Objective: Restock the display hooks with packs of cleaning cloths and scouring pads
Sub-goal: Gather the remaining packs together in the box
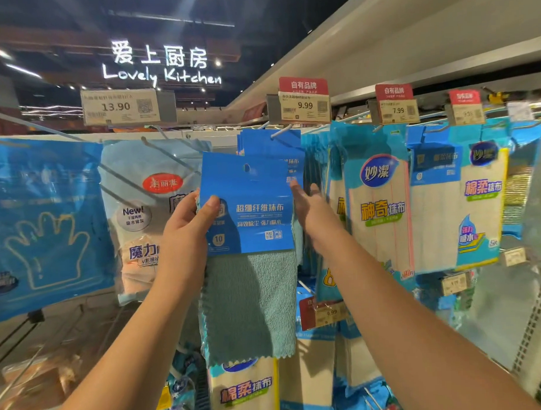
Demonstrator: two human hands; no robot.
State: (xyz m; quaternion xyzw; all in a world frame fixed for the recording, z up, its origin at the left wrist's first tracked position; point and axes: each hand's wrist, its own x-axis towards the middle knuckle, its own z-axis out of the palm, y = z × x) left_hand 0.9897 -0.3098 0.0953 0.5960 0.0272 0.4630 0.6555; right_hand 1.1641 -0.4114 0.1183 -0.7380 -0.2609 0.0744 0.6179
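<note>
Your left hand (187, 226) grips the cloth pack (248, 211) by the left edge of its blue card, thumb on front, fingers behind. The teal cloth hangs below the card; the pack is raised in front of the display, its hang hole just below the hook (280, 132), not on it. Your right hand (309, 203) is beside the pack's right edge, fingers straight, reaching twd the same-type packs (271, 146) already on that hook. Above: 9.99 price tag (304, 107). Right: white cloth packs (379, 207). Left: glove pack (43, 225).
</note>
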